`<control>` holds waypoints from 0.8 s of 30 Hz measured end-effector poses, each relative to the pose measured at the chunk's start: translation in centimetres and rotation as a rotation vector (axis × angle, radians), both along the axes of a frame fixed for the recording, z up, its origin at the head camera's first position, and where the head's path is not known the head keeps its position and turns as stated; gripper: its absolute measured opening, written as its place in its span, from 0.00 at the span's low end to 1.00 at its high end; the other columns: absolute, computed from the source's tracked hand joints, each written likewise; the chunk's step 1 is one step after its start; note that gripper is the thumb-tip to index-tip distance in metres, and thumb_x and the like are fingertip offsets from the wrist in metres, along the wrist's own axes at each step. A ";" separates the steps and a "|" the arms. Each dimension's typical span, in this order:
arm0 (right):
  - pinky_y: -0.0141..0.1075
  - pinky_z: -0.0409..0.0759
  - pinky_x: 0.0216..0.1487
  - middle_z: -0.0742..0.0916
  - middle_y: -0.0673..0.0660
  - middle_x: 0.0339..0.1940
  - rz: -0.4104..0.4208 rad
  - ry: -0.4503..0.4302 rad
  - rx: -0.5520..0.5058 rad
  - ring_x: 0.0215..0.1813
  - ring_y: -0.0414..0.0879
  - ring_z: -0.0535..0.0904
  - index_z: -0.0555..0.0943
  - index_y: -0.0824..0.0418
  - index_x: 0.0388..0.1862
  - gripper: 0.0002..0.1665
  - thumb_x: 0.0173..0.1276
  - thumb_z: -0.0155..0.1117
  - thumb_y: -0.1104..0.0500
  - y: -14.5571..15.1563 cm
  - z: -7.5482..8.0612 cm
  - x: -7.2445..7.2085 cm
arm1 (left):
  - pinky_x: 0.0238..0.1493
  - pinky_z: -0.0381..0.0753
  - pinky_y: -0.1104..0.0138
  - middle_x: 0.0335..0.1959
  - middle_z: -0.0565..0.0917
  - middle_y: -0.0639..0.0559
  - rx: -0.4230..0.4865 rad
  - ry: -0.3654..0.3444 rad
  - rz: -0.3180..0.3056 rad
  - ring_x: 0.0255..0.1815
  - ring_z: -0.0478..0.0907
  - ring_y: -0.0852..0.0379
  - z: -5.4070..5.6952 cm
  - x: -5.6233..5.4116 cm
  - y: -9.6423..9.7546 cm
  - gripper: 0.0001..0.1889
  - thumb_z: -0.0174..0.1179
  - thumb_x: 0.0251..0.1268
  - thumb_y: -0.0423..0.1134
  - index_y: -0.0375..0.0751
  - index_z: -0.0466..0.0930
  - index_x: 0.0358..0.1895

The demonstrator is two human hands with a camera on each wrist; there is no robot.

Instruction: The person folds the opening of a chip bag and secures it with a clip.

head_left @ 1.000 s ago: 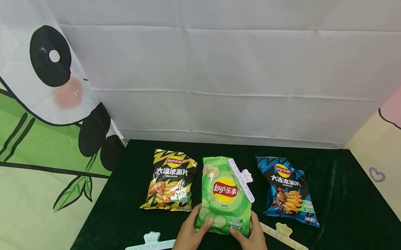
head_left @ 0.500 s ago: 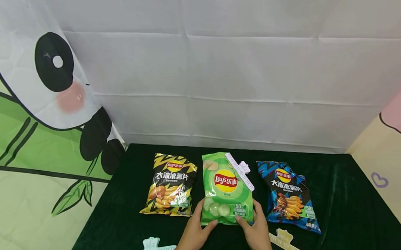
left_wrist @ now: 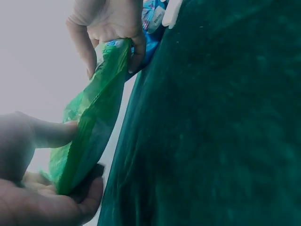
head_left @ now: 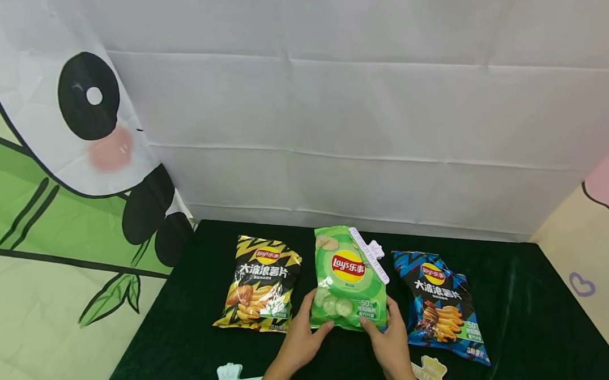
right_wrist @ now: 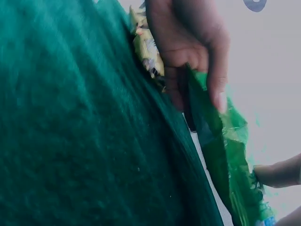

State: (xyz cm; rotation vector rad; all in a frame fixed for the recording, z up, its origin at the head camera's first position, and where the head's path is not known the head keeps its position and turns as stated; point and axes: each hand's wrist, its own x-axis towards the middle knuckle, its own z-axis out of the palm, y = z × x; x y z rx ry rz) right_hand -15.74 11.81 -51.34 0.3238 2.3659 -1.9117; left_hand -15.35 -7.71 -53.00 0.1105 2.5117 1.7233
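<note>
A green bag of potato chips (head_left: 348,294) is held by both hands at its lower corners, between two other chip bags. My left hand (head_left: 302,338) grips the lower left corner, thumb on the front. At the lower right corner my right hand (head_left: 391,342) does the same. A white bag clip (head_left: 369,255) sits slantwise across the bag's upper right corner. The left wrist view shows the bag from its bottom edge, raised at a tilt, with the left thumb (left_wrist: 54,134) on one face and the fingers behind. In the right wrist view the right thumb (right_wrist: 277,173) presses the bag.
A black and yellow chip bag (head_left: 259,284) lies to the left, and a black and blue chip bag (head_left: 442,306) to the right. A mint bag clip (head_left: 230,378) and a cream bag clip (head_left: 439,377) lie near the front. Dark green cloth (head_left: 528,330) covers the table; a white backdrop (head_left: 338,112) stands behind.
Both hands have moved the green chip bag forward, up in the head view, with the clip on it. The head view has shifted slightly, and the other bags stay in place.
</note>
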 end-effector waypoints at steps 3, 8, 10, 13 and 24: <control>0.53 0.73 0.71 0.72 0.67 0.75 -0.020 0.011 -0.003 0.73 0.58 0.73 0.55 0.62 0.79 0.42 0.71 0.64 0.65 0.0 -0.2 -0.3 | 0.74 0.65 0.40 0.76 0.67 0.42 -0.013 0.027 0.035 0.76 0.66 0.41 0.0 -0.4 0.5 0.37 0.64 0.70 0.45 0.48 0.56 0.77; 0.55 0.70 0.74 0.70 0.69 0.76 -0.026 0.009 -0.009 0.76 0.61 0.69 0.53 0.63 0.79 0.43 0.72 0.63 0.64 0.2 -0.4 -0.6 | 0.74 0.64 0.41 0.75 0.70 0.43 -0.005 0.042 0.068 0.75 0.67 0.43 -0.1 -0.8 0.9 0.36 0.65 0.69 0.43 0.50 0.59 0.76; 0.55 0.70 0.74 0.69 0.69 0.77 -0.028 -0.001 -0.001 0.76 0.61 0.69 0.53 0.63 0.80 0.43 0.72 0.63 0.63 0.2 -0.5 -0.7 | 0.75 0.63 0.42 0.76 0.69 0.44 0.012 0.032 0.064 0.76 0.66 0.44 -0.1 -1.0 0.9 0.36 0.64 0.69 0.42 0.50 0.58 0.76; 0.56 0.71 0.73 0.69 0.71 0.76 -0.027 -0.005 0.005 0.75 0.62 0.69 0.53 0.64 0.80 0.44 0.73 0.63 0.62 0.3 -0.6 -0.9 | 0.76 0.62 0.42 0.76 0.68 0.44 0.029 0.021 0.057 0.77 0.65 0.44 -0.3 -1.2 0.9 0.35 0.63 0.70 0.42 0.49 0.58 0.77; 0.55 0.73 0.70 0.70 0.72 0.75 -0.025 -0.042 0.031 0.71 0.62 0.73 0.54 0.63 0.80 0.43 0.72 0.64 0.61 0.1 -0.7 -1.3 | 0.74 0.64 0.41 0.75 0.69 0.40 0.023 0.005 0.052 0.76 0.66 0.40 -0.8 -1.0 0.2 0.36 0.64 0.70 0.43 0.46 0.57 0.76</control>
